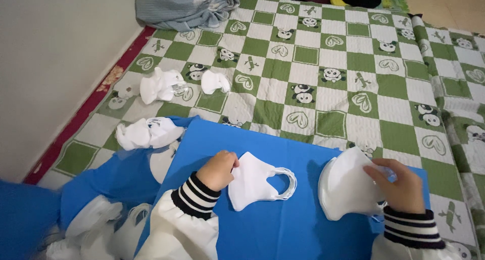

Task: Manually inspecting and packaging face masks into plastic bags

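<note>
A green-and-white checked quilt (353, 63) carried a blue sheet (283, 224) along its near edge. Near the sheet's right edge, the right hand (401, 186) gripped a stack of white masks (346, 186). Mid-sheet, the left hand (218, 170) pinched a single white mask (252, 181) lying flat.

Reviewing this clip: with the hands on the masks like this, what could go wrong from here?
The left hand pins only one edge of the folded white mask, so it could slide on the smooth blue sheet. The right hand grips a thick stack of masks by one side; the stack might fan out or spill. Loose ear loops may snag the fingers.
</note>
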